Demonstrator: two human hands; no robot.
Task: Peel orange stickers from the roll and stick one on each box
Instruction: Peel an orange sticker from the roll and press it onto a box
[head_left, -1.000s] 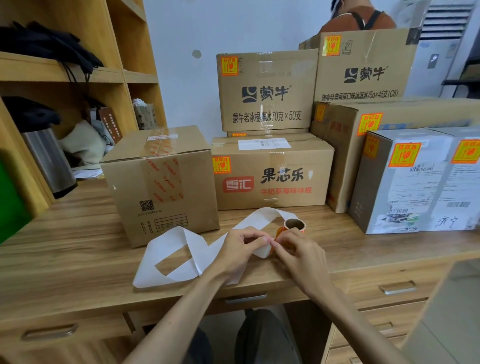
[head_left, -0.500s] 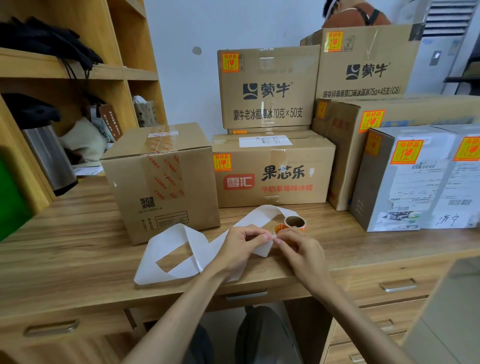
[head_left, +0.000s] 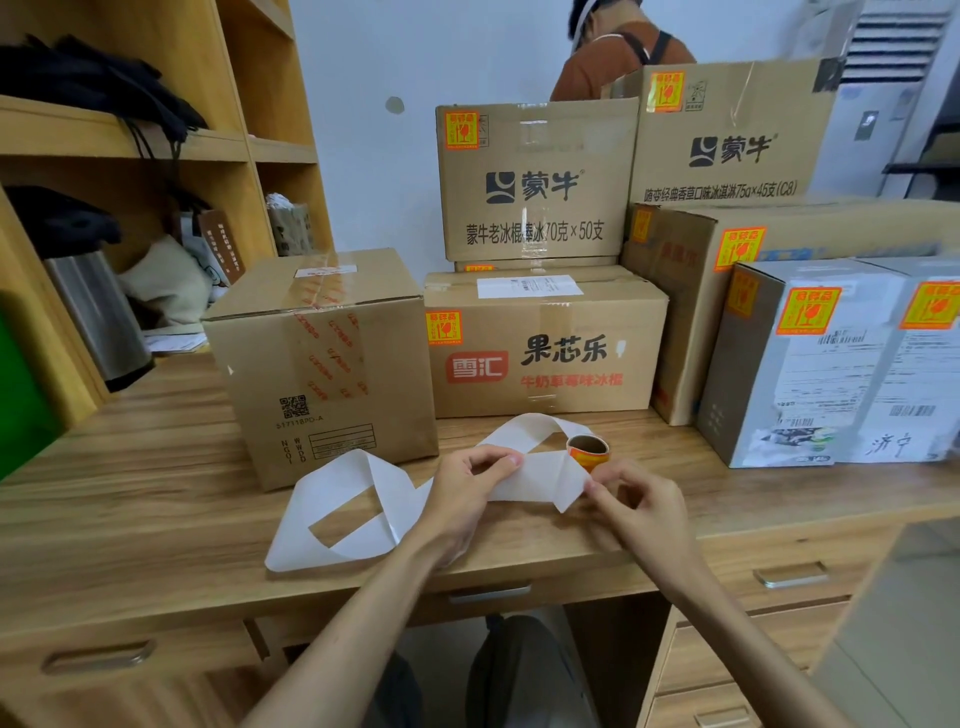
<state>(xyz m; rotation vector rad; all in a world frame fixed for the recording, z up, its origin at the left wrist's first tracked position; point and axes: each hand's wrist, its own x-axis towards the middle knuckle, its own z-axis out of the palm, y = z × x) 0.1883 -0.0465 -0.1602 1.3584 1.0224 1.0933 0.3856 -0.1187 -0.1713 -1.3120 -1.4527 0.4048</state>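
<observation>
**Q.** Where is the roll, and which hand lies nearer to it?

**A.** The roll (head_left: 588, 453) stands on the desk (head_left: 156, 493), just beyond the right hand (head_left: 641, 506) and slightly to its left. The right hand is therefore the nearer one. The left hand (head_left: 462, 493) is further off, to the roll's left.

**Q.** What are the fingers doing?

**A.** Both hands pinch the white backing strip (head_left: 535, 478). The left hand grips its upper edge, and the right grips the folded end near the roll. The stretch between them has its long axis running left to right. Whether a sticker edge has been lifted under the right fingers cannot be told.

**Q.** What does the coming move turn on?

**A.** Probably on the orange stickers left on the roll, which lie on the far side of the right fingers. The plain box (head_left: 322, 364), which shows no orange sticker on its visible faces, sits far-left of the left hand. A freed sticker would likely have to travel that way.
</observation>
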